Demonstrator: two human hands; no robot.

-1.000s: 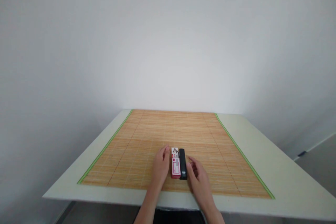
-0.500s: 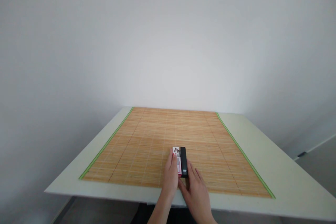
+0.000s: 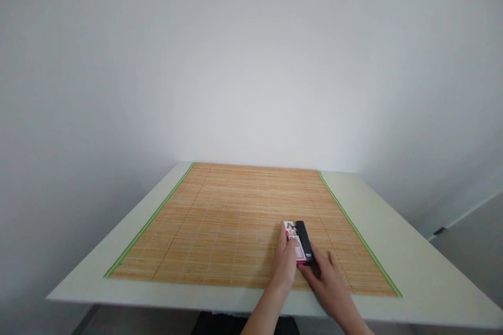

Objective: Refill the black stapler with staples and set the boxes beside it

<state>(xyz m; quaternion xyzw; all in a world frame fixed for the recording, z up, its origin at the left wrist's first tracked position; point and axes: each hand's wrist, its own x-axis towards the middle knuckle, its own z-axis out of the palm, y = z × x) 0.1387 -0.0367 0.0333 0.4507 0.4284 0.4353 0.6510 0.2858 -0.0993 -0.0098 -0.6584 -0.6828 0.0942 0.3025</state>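
— Where are our hands?

— Both sit at the near edge of the bamboo mat [image 3: 236, 220], which covers most of the pale tabletop [image 3: 412, 251]. Our left hand [image 3: 286, 264] lies along the left side of the red-and-white box [image 3: 294, 241], fingers touching it.

— And the right?

— Our right hand [image 3: 328, 285] meets the near end of the black stapler [image 3: 305, 241], which lies flat, touching the box's right side. Whether either grip has closed around anything, we cannot tell; the fingers look loosely extended.

— Where does the pair lie?

— On the mat, right of its middle, near the front.
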